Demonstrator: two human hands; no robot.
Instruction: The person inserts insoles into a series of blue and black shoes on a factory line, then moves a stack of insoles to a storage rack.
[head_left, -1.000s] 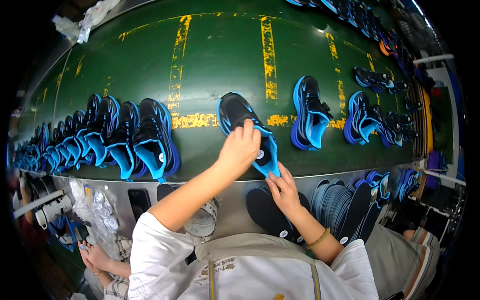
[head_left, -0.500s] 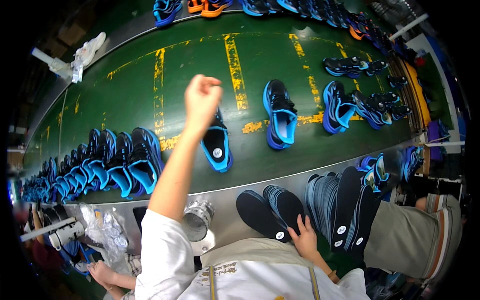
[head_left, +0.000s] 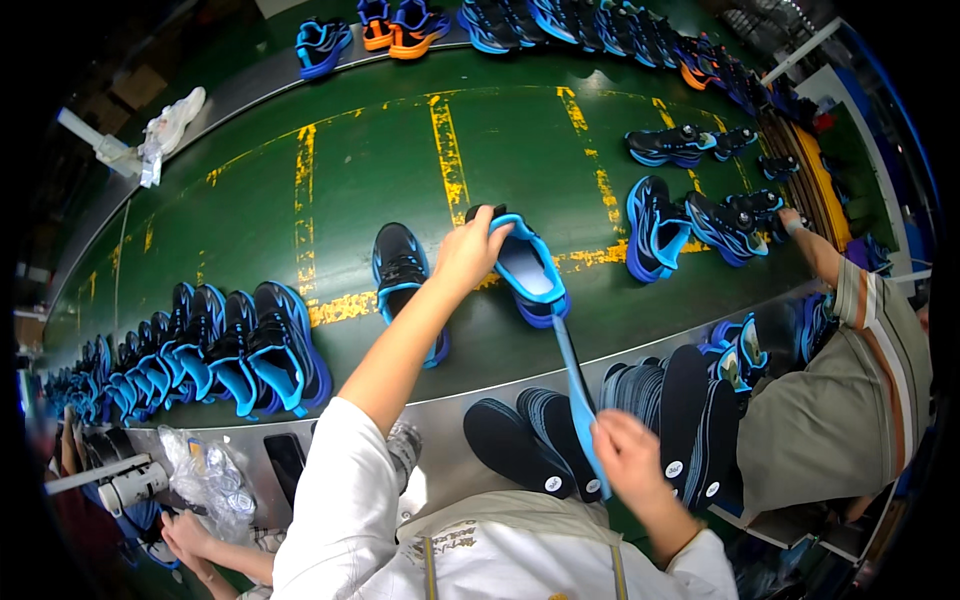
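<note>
A black and blue sports shoe [head_left: 530,268] rests on the green belt, its pale inside showing through the collar. My left hand [head_left: 470,250] grips it at the tongue, fingers closed. Seen nearly edge-on, a thin blue and black insole [head_left: 575,385] is pinched at its near end in my right hand [head_left: 628,458]. The insole's far tip reaches the heel of that shoe; whether they touch I cannot tell. Left of it, partly behind my forearm, stands another shoe [head_left: 400,265]. Stacked black insoles [head_left: 510,445] lie on the metal ledge beside my right hand.
Rows of shoes line the belt at left [head_left: 285,350] and right [head_left: 655,230], with more on the far ledge [head_left: 500,25]. On the near ledge are a plastic bag [head_left: 215,470] and a phone [head_left: 285,465]. A co-worker's arm [head_left: 815,250] reaches in from the right.
My left hand has moved right and down onto the shoe. My right hand has lifted an insole from the stacks toward it. The co-worker's arm has come into view at the right.
</note>
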